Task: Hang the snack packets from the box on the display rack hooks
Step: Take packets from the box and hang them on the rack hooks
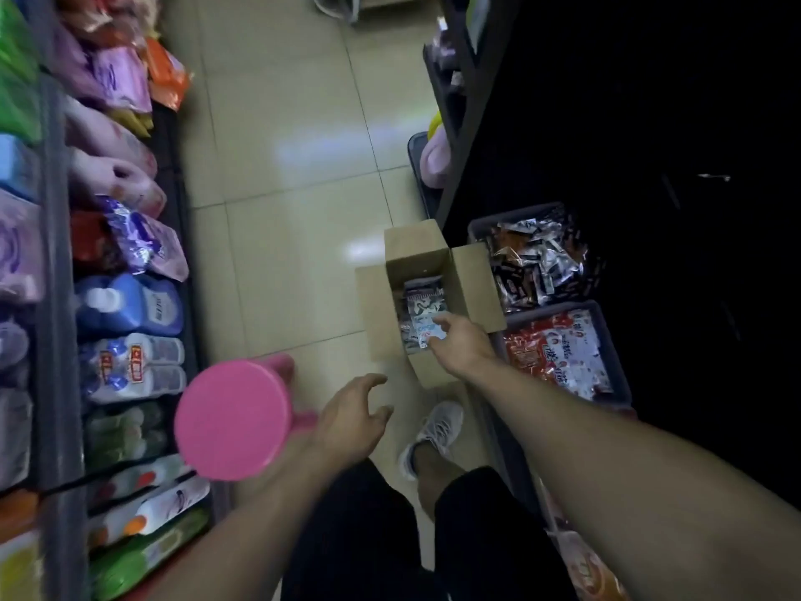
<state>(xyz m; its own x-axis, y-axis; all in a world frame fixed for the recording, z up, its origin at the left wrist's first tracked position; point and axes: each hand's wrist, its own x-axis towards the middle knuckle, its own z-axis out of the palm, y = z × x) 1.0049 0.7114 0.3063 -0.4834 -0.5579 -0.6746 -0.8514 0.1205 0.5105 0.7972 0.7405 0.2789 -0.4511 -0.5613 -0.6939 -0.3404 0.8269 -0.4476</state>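
Floor: beige tile | on it: open cardboard box, pink stool, grey bins beside the box

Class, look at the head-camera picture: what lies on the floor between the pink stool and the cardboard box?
Only bare tiled floor separates the pink stool from the cardboard box; the left hand hovers above that stretch.

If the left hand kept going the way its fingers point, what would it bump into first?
Probably the box. The left hand, open and empty, points up-right at its near corner, with only floor between. Depth is hard to judge.
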